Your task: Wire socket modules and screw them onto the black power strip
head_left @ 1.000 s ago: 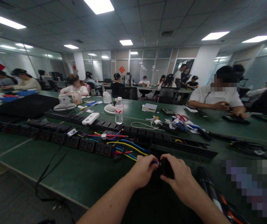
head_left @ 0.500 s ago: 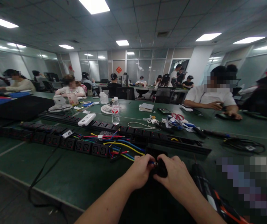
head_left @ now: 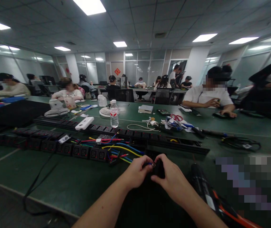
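A clear bottle point(head_left: 113, 118) stands left of centre, partly hiding a white fan point(head_left: 104, 112); a second fan point(head_left: 54, 111) stands farther left. A pale flat box point(head_left: 146, 109) lies right of centre, with red-handled scissors point(head_left: 176, 117) nearer. Far right sits a co-worker point(head_left: 200, 96) in white. A red diamond decoration point(head_left: 117, 72) marks the far wall.

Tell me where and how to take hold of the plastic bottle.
Probably best around the middle of the plastic bottle, at the label, from the right: it stands upright and capped, a white fan sits behind it to the left, and the black socket strip runs along its near side.
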Available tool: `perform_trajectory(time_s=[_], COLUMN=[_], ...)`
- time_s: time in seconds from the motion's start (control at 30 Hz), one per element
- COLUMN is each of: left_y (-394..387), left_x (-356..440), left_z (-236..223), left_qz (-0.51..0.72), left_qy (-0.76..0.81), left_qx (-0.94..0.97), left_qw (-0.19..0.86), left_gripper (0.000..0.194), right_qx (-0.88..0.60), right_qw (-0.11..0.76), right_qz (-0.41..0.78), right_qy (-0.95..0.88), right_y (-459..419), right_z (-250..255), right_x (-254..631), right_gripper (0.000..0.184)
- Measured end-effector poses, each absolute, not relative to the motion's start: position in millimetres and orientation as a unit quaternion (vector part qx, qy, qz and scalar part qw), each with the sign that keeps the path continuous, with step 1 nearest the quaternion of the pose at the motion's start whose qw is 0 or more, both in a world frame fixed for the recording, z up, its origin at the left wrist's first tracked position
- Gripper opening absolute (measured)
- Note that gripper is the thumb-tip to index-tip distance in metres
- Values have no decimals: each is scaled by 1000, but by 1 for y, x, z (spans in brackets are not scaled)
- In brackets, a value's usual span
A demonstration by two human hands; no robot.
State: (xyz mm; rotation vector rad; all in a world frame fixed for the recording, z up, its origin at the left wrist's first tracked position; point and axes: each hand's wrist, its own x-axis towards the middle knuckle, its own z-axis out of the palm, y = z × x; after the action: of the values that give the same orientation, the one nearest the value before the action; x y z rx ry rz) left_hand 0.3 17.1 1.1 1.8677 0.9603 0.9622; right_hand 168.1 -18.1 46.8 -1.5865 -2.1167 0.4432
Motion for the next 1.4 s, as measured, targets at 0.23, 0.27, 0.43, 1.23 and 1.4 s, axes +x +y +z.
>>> perform_trajectory(time_s=[0.23,0.27,0.43,1.23,1.4], left_y=[18,18,18,14,16], left_x=[0,0,-2,2,5], left_z=[-2,-2,-4,3,0], left_qz=[375,374,355,353,322], left_qy=[379,377,382,416,424], left_qx=[750,751,763,784,816], left_qw=[392,391,382,296,228], left_gripper=[19,21,22,21,19], right_qx=[-564,-560,-548,-565,-573], right_qw=[214,212,198,239,232], right_qz=[135,134,151,117,123], right_qy=[-786,-790,-799,-781,-777], right_y=[-18,-17,-15,-18,-20], right_z=[48,48,48,41,43], right_x=[171,171,169,179,181], right_gripper=[34,36,35,44,47])
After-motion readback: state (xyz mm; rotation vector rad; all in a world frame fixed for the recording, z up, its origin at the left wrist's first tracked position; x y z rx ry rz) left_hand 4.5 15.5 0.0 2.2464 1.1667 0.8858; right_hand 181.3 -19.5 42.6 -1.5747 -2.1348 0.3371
